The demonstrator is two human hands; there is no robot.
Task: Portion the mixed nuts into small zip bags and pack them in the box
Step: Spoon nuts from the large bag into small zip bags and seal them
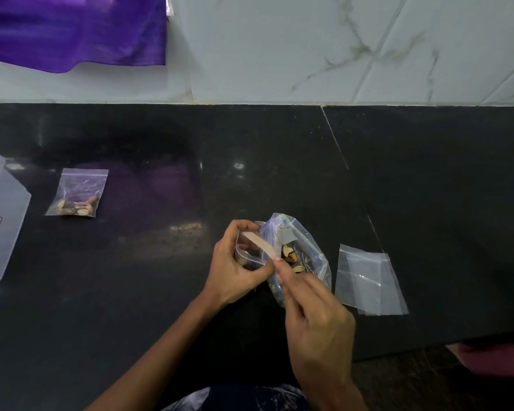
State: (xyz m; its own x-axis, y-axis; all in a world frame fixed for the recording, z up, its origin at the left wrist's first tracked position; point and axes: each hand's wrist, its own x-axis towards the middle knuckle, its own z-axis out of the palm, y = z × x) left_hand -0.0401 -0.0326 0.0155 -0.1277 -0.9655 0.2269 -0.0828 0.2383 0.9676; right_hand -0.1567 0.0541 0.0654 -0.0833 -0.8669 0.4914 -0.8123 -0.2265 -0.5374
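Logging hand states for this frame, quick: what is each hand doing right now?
Left hand: grips a small zip bag, holding its mouth open.
Right hand: pinches a wooden spoon reaching into that bag.

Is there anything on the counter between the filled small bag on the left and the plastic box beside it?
Nothing visible. The filled small bag lies flat on the counter, just right of the plastic box, with only bare black surface between them. Both hands work farther right.
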